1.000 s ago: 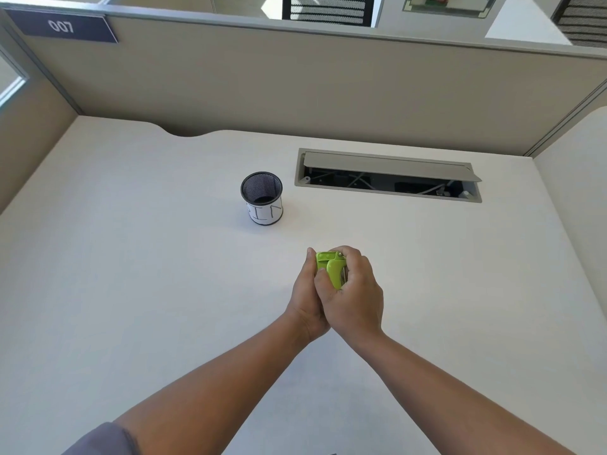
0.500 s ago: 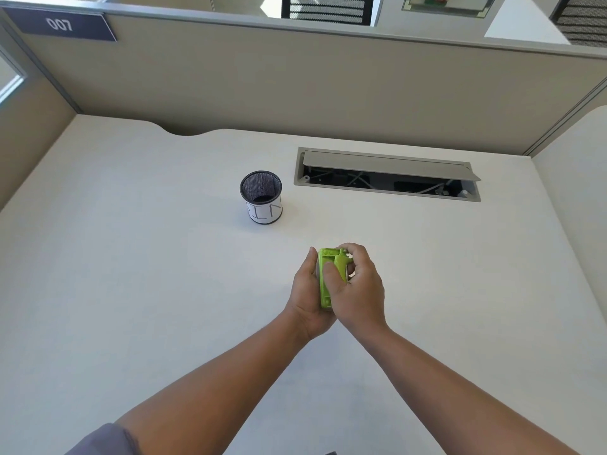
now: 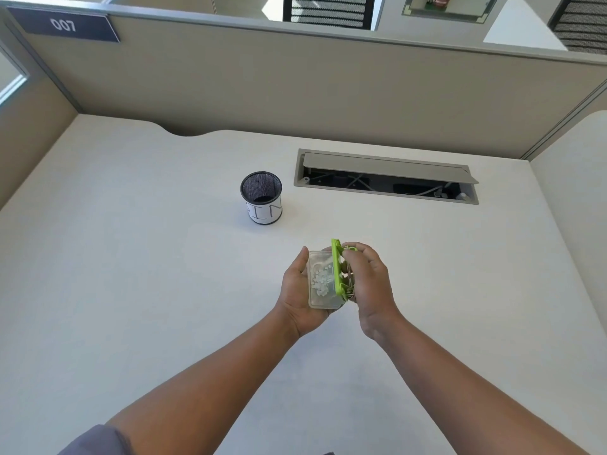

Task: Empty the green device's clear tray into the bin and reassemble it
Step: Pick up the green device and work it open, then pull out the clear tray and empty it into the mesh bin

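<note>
**Clear tray and green device held side by side over the desk**

The left hand (image 3: 300,290) cups the clear tray (image 3: 321,281), which holds a small heap of white paper dots (image 3: 321,280). The right hand (image 3: 368,284) grips the green device (image 3: 337,270), standing on edge and touching the tray's right side. A black mesh bin (image 3: 261,198) stands on the white desk (image 3: 131,274) beyond the left hand, well apart. Beyond the right hand lies an open cable hatch (image 3: 387,177).

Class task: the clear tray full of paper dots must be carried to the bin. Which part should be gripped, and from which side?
Grip the clear tray by its two long side walls, from underneath, as the left hand cups it. Its open face is turned toward the green device, so holding the walls probably keeps the dots inside.
</note>
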Available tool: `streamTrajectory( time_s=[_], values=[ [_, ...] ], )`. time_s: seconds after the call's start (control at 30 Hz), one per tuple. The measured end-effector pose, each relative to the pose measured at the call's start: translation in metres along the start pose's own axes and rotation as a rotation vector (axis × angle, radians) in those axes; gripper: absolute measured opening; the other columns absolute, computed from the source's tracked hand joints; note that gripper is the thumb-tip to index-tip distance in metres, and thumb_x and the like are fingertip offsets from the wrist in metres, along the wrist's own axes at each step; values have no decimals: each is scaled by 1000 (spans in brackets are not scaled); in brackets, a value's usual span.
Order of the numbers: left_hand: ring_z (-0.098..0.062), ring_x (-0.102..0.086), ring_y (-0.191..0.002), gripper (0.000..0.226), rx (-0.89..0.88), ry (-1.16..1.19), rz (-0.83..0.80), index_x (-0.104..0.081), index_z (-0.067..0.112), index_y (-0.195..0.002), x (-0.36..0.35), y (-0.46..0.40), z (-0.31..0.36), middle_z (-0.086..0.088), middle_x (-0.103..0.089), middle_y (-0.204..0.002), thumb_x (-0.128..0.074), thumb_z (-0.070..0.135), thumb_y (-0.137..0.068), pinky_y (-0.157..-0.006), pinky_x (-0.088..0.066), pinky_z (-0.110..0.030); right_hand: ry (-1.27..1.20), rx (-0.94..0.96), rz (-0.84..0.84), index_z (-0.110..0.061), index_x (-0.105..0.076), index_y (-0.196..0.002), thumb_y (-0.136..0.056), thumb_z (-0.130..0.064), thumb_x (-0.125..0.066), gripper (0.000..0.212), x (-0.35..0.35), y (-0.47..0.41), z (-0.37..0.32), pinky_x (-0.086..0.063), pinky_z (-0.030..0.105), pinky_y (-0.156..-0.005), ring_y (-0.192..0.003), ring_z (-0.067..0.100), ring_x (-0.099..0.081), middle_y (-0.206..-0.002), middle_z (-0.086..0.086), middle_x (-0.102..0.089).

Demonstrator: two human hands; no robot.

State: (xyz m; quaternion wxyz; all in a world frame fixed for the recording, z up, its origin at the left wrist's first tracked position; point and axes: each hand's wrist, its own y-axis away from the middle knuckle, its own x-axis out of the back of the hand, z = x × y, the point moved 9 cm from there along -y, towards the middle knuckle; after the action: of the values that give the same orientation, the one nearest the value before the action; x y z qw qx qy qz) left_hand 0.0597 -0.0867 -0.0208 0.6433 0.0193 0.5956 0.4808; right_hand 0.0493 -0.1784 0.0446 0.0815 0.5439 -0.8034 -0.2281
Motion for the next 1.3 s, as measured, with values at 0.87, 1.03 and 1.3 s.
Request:
streamTrajectory(
  time_s=[0.87,1.03,1.3],
  values=[
    [-24,-64,-76,55,-30,-4,-14,-70,17,-119,12,-8,20,-8,-72,-101,-44,59,-96,-69,-48,-33,-330,-277,-262,-12,-80,-107,-86,-44,-70,40,0,-22,30,-54,27,-54,-74,21,-72,-100,13,-76],
    [-28,-59,-90,56,-28,4,-13,-63,15,-128,9,-9,18,-11,-66,-112,-45,58,-96,-78,-44,-39,-304,-247,-218,-9,-78,-113,-86,-43,-72,44,-1,-23,29,-58,31,-62,-74,22,-69,-100,14,-75],
    [-22,-70,-78,28,-66,-95,-100,-69,16,-113,-6,-1,16,-5,-73,-93,-67,28,-87,-68,-57,-32,-49,-49,-89,-23,-71,-115,-89,-39,-64,32,-2,-18,13,-52,29,-59,-82,19,-66,-106,14,-75]
  ],
)
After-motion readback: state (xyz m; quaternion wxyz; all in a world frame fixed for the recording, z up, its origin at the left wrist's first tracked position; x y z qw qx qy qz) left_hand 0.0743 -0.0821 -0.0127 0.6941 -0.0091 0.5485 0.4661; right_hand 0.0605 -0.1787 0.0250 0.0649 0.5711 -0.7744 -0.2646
